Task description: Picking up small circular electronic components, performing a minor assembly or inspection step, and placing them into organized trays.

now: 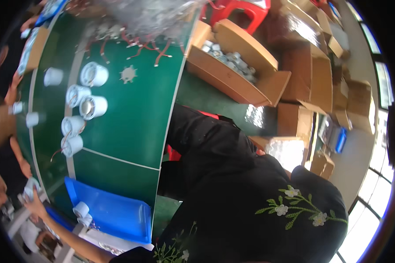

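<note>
My left hand (36,206) reaches out at the far lower left, its fingers at a white round plastic housing (31,186). A co-worker's hand (26,170) is at the other side of that housing. Only a sliver of my right hand (260,152) shows beyond my dark clothing, its fingers hidden. Several white cylindrical housings (93,108) stand on the green table (127,118), some with thin red wires. Two more white housings (80,209) are by the left end of a blue tray (114,210).
A toothed grey metal plate (128,74) lies near wired parts (140,44) and clear plastic bags (149,15). Right of the table, an open carton (232,79) holds white parts. A red stool (241,13) and stacked cartons (307,74) stand beyond. Co-workers sit across the table.
</note>
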